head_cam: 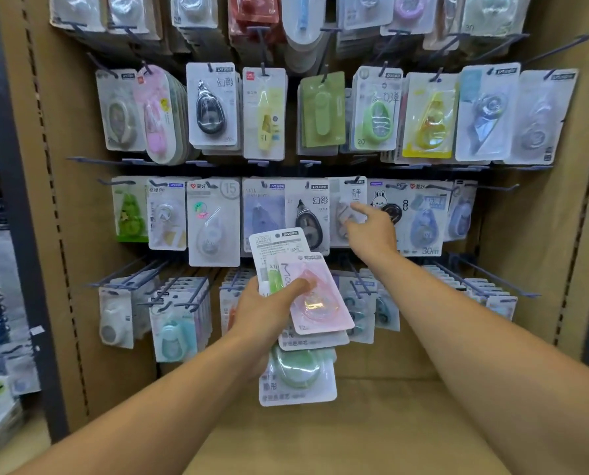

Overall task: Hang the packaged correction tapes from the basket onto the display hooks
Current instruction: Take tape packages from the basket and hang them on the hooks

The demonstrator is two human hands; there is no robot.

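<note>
Clearly the left hand (pixel 269 303) grips a fanned stack of packaged correction tapes (pixel 300 303), thumb pressed on the pink pack (pixel 317 296) in front, long axes running up and a little left, hang holes uppermost. Up and to the right, the right hand (pixel 368 228) reaches with index finger extended and holds nothing, its fingertip touching or just short of a hung pack (pixel 349 207) in the middle row. That hand is nearer the display hooks (pixel 356 180), so by my judgement it should take the next pack. The basket is out of view; the lower packs in the stack are partly hidden.
</note>
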